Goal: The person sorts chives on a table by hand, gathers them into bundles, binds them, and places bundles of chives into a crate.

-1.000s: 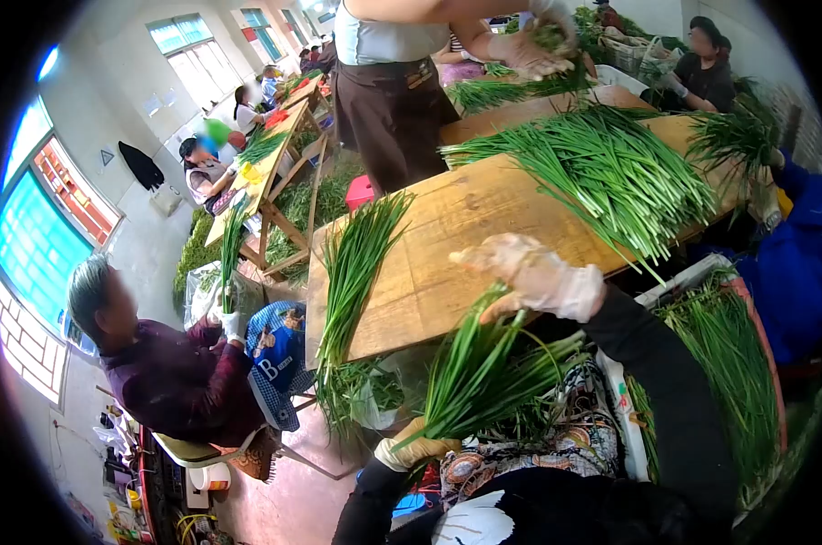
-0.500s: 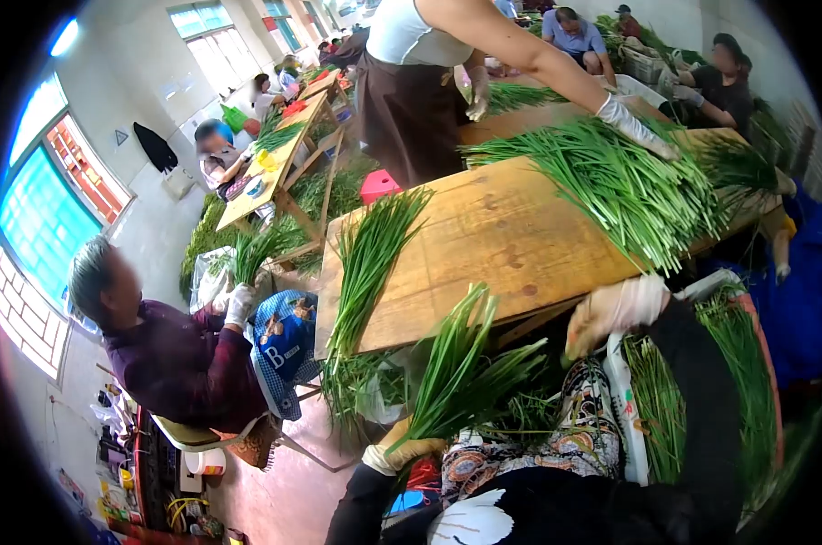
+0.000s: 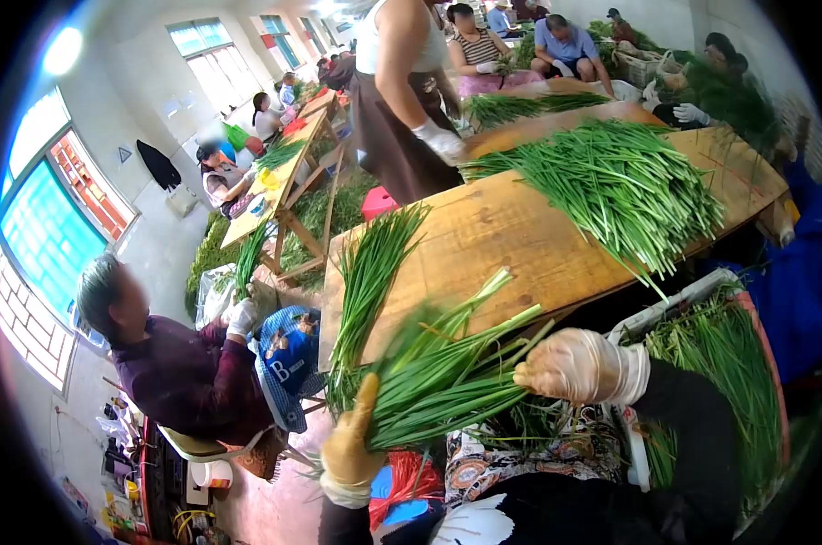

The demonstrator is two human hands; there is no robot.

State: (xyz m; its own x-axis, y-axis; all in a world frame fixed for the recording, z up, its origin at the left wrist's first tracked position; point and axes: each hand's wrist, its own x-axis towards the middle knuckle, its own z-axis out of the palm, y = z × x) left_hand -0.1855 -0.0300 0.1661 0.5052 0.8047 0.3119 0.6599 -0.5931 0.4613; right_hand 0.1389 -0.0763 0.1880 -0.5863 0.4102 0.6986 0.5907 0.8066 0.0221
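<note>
A loose bunch of long green stalks (image 3: 447, 386) lies between my two gloved hands, above my lap, its upper leaves blurred. My left hand (image 3: 352, 445) is at the bunch's left end, its thumb raised and the other fingers hidden behind the leaves. At the pale right ends of the stalks is my right hand (image 3: 585, 366), fingers curled together round some stalk ends. Beyond them, a small pile of stalks (image 3: 372, 282) rests on the wooden table (image 3: 483, 236), and a large pile (image 3: 624, 186) lies farther right.
A crate (image 3: 639, 454) full of greens stands at my right. To the left sits a person in dark purple (image 3: 188, 372) holding greens. Across the table stands a person in a brown apron (image 3: 397, 136). Red strings (image 3: 406, 490) and a blue item lie below my left hand.
My left hand has risen and its thumb has lifted. My right hand has come to the stalk ends, and the bunch now lies more level. The aproned person's arm has drawn back from the large pile.
</note>
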